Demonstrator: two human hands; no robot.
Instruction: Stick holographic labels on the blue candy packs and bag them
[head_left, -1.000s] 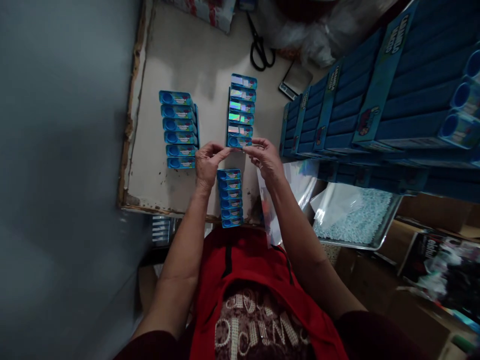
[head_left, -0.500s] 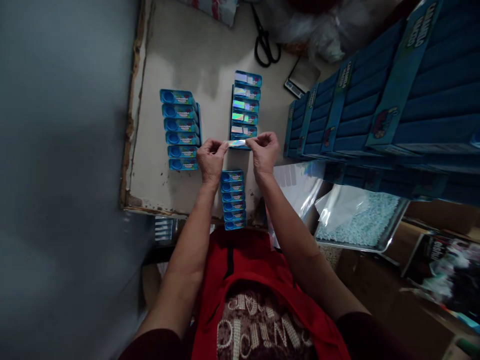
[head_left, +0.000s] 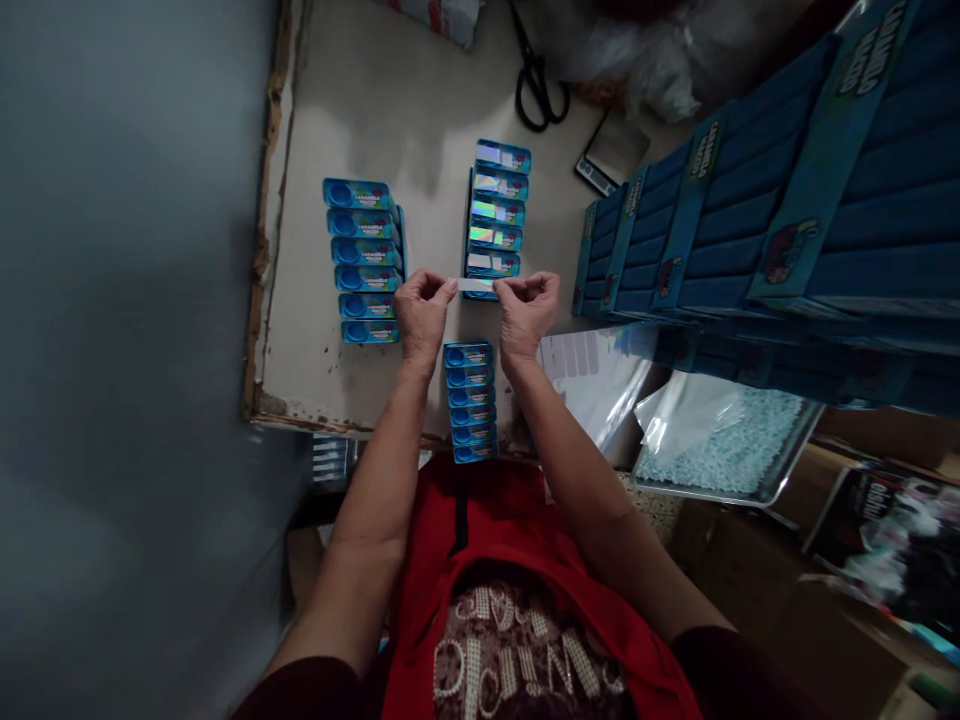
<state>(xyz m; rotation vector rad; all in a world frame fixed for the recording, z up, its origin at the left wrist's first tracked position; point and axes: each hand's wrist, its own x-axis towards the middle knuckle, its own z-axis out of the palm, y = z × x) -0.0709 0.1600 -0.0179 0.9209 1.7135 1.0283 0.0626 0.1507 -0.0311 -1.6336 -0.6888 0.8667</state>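
Observation:
Stretched between my two hands is a short, pale, shiny sticker strip [head_left: 474, 285]. My left hand [head_left: 421, 318] pinches its left end, and my right hand [head_left: 529, 312] pinches its right end. The strip lies over the nearest of a row of small blue candy boxes [head_left: 512, 187]; whether it touches that box I cannot tell. The other boxes in this row carry rainbow-shiny strips across their faces. Closer to my body, between my forearms, sits a second row of blue boxes [head_left: 471, 397]. A third row [head_left: 364, 252] stands left of my left hand. Neither of these shows shiny strips.
Black scissors [head_left: 534, 90] and a small scale [head_left: 598, 172] lie at the back of the table [head_left: 300, 370]. Tall stacks of blue cartons [head_left: 720, 220] rise on the right. Below them are a clear sticker sheet [head_left: 589, 375] and a metal tray [head_left: 720, 492] of pale blue pieces.
My hands keep their pinch on the strip and have hardly moved. The strip's rainbow glare has turned mostly plain white. The table scene has shifted slightly rightward in view.

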